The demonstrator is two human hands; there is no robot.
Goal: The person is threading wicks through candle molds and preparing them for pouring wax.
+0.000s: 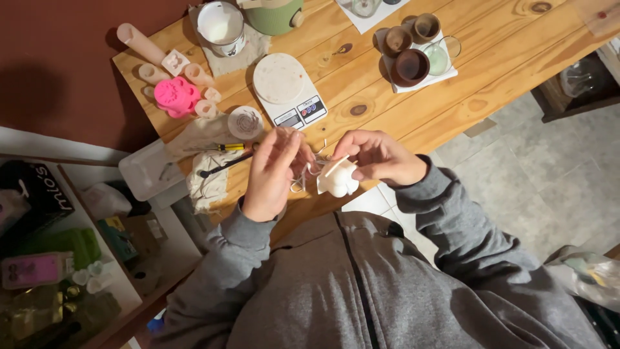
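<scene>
- Right hand (pixel 378 157): fingers closed on white lobed mould (pixel 338 179) carrying 1 stick.
- Left hand (pixel 272 173): fingertips pinched on thin strands (pixel 303 176) beside the mould.
- Kitchen scale (pixel 287 89): on wooden table (pixel 491 64), beyond both hands.

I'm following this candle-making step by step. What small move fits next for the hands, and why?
Probably draw the white string snug with the left hand: it hangs in loose loops beside the white mold, which the right hand steadies with a thin stick across it.
</scene>
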